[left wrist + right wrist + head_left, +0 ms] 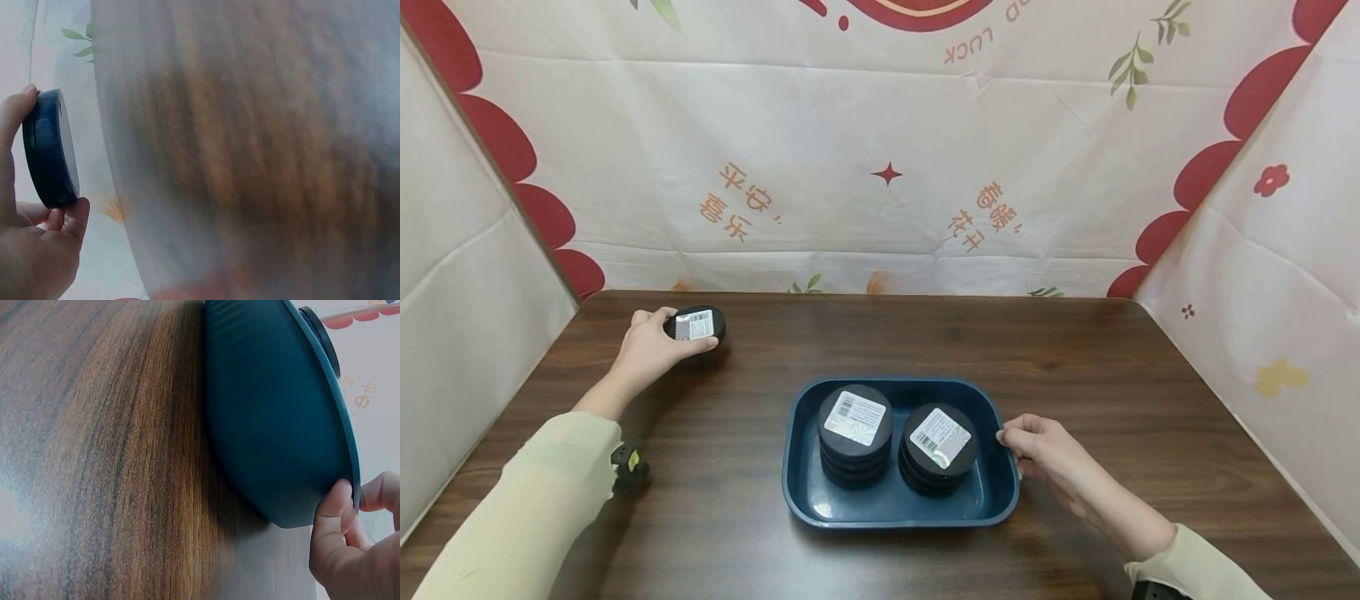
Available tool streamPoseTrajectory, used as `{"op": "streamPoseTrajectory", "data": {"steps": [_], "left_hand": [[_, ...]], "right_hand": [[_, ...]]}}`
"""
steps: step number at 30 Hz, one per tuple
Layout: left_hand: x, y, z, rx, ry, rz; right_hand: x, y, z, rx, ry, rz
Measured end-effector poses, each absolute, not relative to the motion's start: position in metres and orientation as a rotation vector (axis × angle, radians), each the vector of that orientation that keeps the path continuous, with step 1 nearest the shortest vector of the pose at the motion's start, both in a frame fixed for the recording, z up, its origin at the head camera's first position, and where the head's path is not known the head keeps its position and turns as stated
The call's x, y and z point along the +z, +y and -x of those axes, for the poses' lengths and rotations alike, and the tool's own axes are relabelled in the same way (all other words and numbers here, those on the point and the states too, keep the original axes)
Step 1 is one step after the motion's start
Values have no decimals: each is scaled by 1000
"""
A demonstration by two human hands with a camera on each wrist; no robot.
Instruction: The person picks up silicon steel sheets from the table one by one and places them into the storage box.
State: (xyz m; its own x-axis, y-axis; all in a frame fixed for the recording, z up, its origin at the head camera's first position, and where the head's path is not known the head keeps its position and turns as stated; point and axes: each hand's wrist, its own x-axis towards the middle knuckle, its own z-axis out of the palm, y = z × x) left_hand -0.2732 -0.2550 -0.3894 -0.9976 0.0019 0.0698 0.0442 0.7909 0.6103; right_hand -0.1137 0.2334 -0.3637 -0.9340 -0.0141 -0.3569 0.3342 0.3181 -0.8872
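Observation:
At the far left of the table, my left hand [651, 343] grips a black round disc [696, 323] with a white barcode label on top. The left wrist view shows thumb and fingers pinching the disc [50, 150] by its edge. My right hand [1048, 454] pinches the right rim of a dark blue rectangular tray [901, 521]. In the right wrist view the thumb and fingers lie on either side of the tray rim [342, 419]. Two stacks of similar labelled discs stand in the tray, a left stack [853, 442] and a right stack [937, 454].
A dark brown wooden table [715, 533] lies under everything. White printed cloth [850, 108] rises behind the far edge, and more cloth [1262, 267] lines both sides. A black wrist device [628, 468] sits at the left sleeve cuff.

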Motion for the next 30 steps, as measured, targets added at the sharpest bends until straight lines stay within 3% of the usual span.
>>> {"op": "streamPoseTrajectory", "data": {"steps": [30], "left_hand": [[-356, -212, 251, -1014, -2901, 266]], "right_hand": [[-365, 233, 113, -1656, 2295, -296]]}}
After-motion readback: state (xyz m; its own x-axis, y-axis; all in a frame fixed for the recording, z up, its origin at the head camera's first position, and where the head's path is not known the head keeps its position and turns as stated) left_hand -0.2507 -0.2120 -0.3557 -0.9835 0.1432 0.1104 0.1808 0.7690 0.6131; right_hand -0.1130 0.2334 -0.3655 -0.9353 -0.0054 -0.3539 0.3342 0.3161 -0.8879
